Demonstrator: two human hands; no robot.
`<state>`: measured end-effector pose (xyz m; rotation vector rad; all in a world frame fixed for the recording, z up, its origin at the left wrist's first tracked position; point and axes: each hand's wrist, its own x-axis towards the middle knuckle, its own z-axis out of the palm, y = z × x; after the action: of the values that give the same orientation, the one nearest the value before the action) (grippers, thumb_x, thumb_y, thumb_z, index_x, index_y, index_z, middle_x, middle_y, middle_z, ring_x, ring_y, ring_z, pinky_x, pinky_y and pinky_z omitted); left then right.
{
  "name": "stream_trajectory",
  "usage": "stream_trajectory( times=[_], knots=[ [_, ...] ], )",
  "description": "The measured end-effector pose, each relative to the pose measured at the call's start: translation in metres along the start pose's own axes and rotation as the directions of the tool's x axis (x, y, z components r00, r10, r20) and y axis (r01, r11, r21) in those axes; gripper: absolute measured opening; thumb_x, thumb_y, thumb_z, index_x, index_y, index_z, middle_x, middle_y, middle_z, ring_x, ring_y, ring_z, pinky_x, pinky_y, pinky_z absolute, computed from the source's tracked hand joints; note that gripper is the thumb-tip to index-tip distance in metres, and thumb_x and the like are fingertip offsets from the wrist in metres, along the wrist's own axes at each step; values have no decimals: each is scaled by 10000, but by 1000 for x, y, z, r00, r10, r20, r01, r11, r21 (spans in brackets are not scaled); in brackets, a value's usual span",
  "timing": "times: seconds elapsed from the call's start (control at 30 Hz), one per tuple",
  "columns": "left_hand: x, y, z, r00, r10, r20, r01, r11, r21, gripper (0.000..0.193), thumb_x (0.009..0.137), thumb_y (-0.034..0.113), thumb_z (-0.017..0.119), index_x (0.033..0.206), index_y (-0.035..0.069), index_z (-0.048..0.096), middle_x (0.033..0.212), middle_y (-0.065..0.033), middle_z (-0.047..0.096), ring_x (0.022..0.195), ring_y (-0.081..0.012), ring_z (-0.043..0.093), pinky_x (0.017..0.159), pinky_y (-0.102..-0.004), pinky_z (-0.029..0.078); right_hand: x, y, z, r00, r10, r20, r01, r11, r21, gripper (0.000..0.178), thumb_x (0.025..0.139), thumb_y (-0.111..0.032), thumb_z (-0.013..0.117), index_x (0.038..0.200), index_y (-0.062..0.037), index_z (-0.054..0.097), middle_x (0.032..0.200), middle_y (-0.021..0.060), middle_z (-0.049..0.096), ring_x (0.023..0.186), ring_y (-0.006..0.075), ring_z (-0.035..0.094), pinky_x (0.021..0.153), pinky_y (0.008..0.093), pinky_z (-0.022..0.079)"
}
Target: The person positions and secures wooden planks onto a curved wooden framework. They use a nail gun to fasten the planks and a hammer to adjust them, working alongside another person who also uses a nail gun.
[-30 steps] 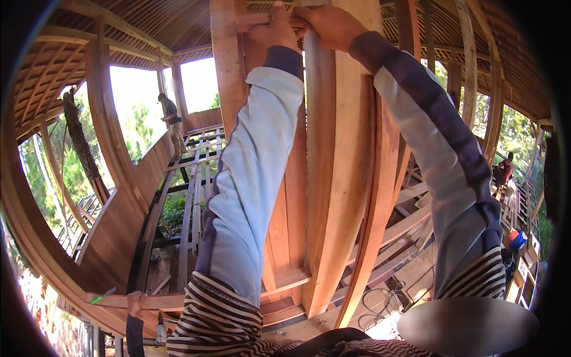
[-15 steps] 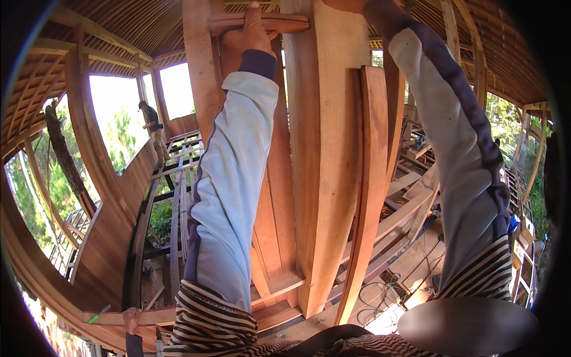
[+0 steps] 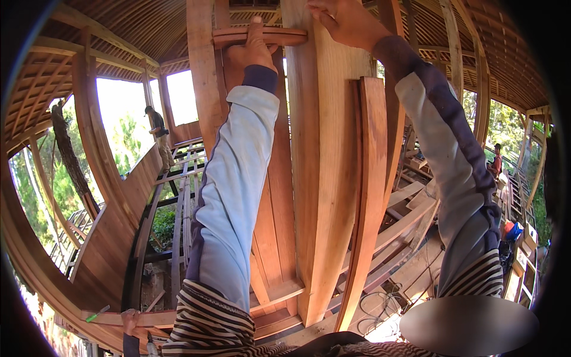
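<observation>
The strip (image 3: 291, 38) lies sideways at the top middle, its long way going left to right, and the left hand (image 3: 252, 55) grips it, hiding some. The right hand (image 3: 352, 22), at the top, has bent fingers; I can't tell if it holds anything. A tall post (image 3: 302, 149) stands behind the strip's right end.

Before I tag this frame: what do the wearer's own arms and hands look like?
Left sleeve and right sleeve: pale blue-grey, dark cuffs, dark lengthwise band; dark-and-light striped fabric toward the shoulders. Fingers bare, no gloves.
</observation>
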<state>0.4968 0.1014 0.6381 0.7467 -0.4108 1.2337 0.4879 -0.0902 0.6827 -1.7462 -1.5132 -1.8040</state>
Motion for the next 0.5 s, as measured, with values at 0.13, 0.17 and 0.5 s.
stream_trajectory(
  times=[0.13, 0.17, 0.5],
  knots=[
    [0, 6, 4, 1000, -21, -21, 21, 1000, 21, 613, 755, 279, 784, 1084, -125, 461, 987, -158, 523, 779, -237, 591, 659, -378, 614, -3, 3, 12, 997, -52, -51, 55, 996, 69, 262, 804, -74, 534, 1046, 4, 602, 903, 242, 642, 860, 408, 620, 758, 433, 506],
    [0, 6, 5, 1000, -19, -13, 20, 1000, 22, 607, 757, 283, 783, 1081, -122, 467, 987, -157, 525, 773, -239, 594, 653, -372, 613, -5, 7, 21, 994, -75, -77, 80, 994, 69, 271, 820, -81, 542, 1080, -23, 589, 915, 223, 642, 857, 396, 619, 750, 434, 505],
    [-3, 7, 3, 998, -58, -13, 58, 998, 38, 545, 743, 265, 800, 1043, -41, 464, 1009, -139, 599, 801, -218, 606, 567, -333, 594, -14, -5, 50, 992, 25, -123, -22, 999, 28, 299, 880, -118, 535, 1172, -57, 556, 949, 207, 639, 861, 386, 613, 740, 443, 500]
  ],
)
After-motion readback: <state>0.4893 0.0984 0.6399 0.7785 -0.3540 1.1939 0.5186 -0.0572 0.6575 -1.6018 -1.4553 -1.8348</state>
